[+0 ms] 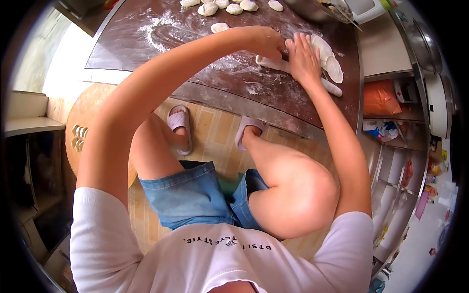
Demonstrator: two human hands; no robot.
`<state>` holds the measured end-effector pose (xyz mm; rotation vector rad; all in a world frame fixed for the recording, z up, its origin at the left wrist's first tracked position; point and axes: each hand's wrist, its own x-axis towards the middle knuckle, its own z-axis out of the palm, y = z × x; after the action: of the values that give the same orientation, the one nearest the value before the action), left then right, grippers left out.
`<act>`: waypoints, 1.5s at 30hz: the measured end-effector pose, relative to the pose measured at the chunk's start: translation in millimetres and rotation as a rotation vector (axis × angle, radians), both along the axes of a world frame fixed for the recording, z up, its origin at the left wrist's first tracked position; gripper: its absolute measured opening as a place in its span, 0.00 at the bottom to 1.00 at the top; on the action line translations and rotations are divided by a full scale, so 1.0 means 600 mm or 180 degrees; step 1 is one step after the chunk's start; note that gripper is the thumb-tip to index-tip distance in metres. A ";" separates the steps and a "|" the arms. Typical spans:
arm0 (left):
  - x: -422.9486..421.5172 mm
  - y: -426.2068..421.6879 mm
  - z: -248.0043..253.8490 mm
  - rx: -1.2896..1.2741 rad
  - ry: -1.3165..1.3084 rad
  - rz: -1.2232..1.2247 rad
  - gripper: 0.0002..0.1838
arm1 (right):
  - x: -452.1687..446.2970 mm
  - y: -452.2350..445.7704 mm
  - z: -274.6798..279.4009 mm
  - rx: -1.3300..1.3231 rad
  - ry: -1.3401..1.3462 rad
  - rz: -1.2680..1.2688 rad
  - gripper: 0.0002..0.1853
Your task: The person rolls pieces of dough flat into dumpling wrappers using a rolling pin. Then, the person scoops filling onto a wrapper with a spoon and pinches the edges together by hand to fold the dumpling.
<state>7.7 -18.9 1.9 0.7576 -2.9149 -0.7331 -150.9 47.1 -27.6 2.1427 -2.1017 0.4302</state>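
My right hand (305,61) lies palm down across a floury white cylinder (273,64), its fingers stretched out. Whether the cylinder is a rolling pin or a roll of dough is unclear; its other end shows beyond my wrist. My left hand (266,41) is bent over beside my right fingertips, with its own fingers mostly hidden. Flat pale dough pieces (334,70) lie just right of my right hand. A single dough round (220,27) sits near my left wrist, and several more (208,9) are at the table's far side.
Flour is spread over the dark table (205,73). A metal bowl (312,10) stands at the back right. Shelves with an orange bag (381,97) are on the right. A round wooden board (78,110) with small pieces on it is at the left.
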 end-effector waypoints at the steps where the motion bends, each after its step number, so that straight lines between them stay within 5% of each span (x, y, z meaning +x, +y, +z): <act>1: -0.001 -0.002 -0.005 0.0186 0.0078 0.0006 0.09 | 0.000 -0.009 0.000 0.0044 -0.0001 -0.0080 0.31; 7: 0.018 0.024 0.011 0.1183 0.0167 0.0382 0.11 | 0.021 0.175 0.023 0.0561 -0.0247 0.0571 0.28; 14: 0.000 0.006 0.005 0.0009 -0.0062 0.0159 0.12 | 0.000 -0.009 -0.009 -0.0063 0.0046 -0.0013 0.28; 20: 0.012 0.017 -0.003 0.0533 0.0140 0.0101 0.11 | 0.025 0.178 0.020 0.0485 -0.0246 0.0624 0.27; 21: 0.017 0.024 0.009 0.1229 0.0054 0.0337 0.10 | 0.026 0.183 0.021 0.0415 -0.0287 0.0651 0.27; 27: 0.007 0.001 -0.004 -0.0010 -0.0005 -0.0094 0.12 | 0.013 0.001 -0.005 -0.0093 0.0012 0.0022 0.28; 34: 0.026 0.021 0.005 0.0461 0.0185 -0.0008 0.14 | 0.031 0.186 0.023 0.0423 -0.0293 0.0594 0.27; 40: 0.020 0.012 0.016 0.0122 -0.0072 0.0062 0.12 | 0.018 0.000 -0.006 -0.0053 0.0002 0.0085 0.27; 45: 0.013 -0.006 -0.007 0.0638 0.0038 0.0027 0.11 | 0.029 0.118 0.003 0.0199 -0.0100 0.0535 0.27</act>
<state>15.8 -22.8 -2.3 0.7771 -2.8551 -1.0372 -133.5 118.1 -26.0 2.3739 -1.9834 0.4219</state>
